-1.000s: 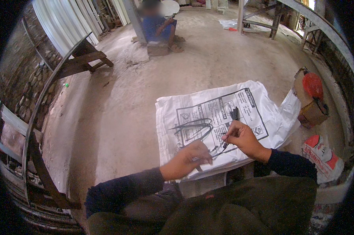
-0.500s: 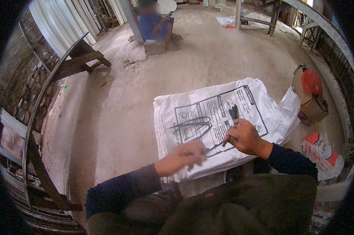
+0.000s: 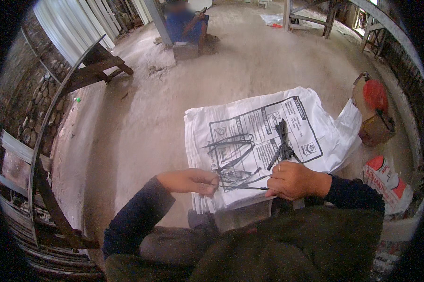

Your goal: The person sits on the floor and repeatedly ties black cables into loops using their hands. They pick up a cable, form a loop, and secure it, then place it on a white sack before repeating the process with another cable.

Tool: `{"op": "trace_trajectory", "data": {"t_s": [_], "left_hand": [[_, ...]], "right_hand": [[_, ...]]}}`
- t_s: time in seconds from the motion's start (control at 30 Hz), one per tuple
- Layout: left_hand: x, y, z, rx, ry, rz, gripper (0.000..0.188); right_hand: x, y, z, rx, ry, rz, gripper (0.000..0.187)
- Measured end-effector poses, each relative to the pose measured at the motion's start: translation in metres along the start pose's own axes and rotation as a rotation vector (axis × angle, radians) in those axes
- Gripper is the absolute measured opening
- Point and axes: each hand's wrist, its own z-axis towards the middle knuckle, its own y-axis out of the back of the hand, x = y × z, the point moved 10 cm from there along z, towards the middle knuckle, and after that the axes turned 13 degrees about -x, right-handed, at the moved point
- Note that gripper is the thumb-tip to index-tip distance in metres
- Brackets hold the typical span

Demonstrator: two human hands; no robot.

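A thin black strip [image 3: 242, 188], perhaps cord or rubber, runs nearly straight between my two hands. The fingers of my left hand [image 3: 191, 181] pinch its left end, and my right hand [image 3: 296, 180] is closed on the other end, knuckles up. Beneath them lies a stack of white printed sacks [image 3: 205, 121], flat in front of my lap. Longer black strips [image 3: 233, 157] curve in loops on the sack just beyond my left hand. A tied-looking bundle of short black strips [image 3: 283, 146] rests just beyond my right hand.
Right of the sacks are a cardboard box [image 3: 377, 131] with a red round thing [image 3: 375, 95] and a red-and-white bag [image 3: 385, 183]. A wooden stand with a curved rail [image 3: 92, 70] is at left. Farther off, a person in blue [image 3: 186, 28] sits by a post [image 3: 158, 21].
My hands have drawn apart, the left moving left, and the strip is stretched between them. My right hand has come nearer, leaving the short-strip bundle on the sack in plain sight.
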Motion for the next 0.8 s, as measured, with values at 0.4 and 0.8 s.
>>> {"op": "trace_trajectory", "data": {"t_s": [0.4, 0.8], "left_hand": [[0.029, -0.002, -0.005, 0.027, 0.191, -0.112, 0.019], [0.056, 0.059, 0.018, -0.692, 0.180, -0.206, 0.016]], "right_hand": [[-0.009, -0.010, -0.008, 0.066, -0.097, 0.034, 0.024], [-0.056, -0.068, -0.036, 0.058, -0.546, 0.224, 0.031]]}}
